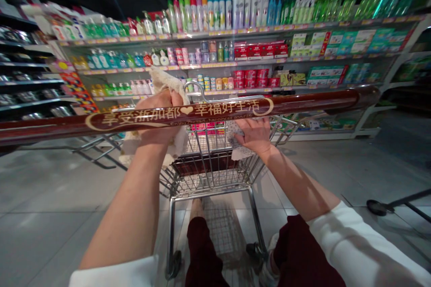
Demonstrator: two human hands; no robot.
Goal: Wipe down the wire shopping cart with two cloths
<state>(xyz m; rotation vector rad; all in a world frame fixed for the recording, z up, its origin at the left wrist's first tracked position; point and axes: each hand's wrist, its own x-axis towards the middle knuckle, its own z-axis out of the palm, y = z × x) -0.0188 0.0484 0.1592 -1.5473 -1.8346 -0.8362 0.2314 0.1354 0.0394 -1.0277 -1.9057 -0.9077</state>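
Shopping cart handle [303, 104] across the whole near view: dark red, glossy, with gold Chinese lettering and a small heart. Left hand [156, 116] clamped around the handle, left of the middle, fingers [164, 98] curled into a crumpled cream cloth [164, 80]. Folds of that cloth bunched up on the far side of the handle and hanging below it on the near side. Right hand [252, 136] well apart from the left, farther right along the same handle, pressed against a white speckled cloth [237, 141]; fingertips hidden behind the handle, so no telling whether closed around it. Just beyond the handle, a wire basket [208, 161] with a dark red panel at its bottom. Below it, a cart wheel [175, 262] on a pale tiled floor [43, 233]. Near the lower edge, dark red trousers [202, 251] and white sleeves [357, 242]. Far ahead, a long shelf unit [235, 40] packed with bottles and boxes in bright colours. To the left, darker shelving [23, 71] stacked with metal-looking goods.
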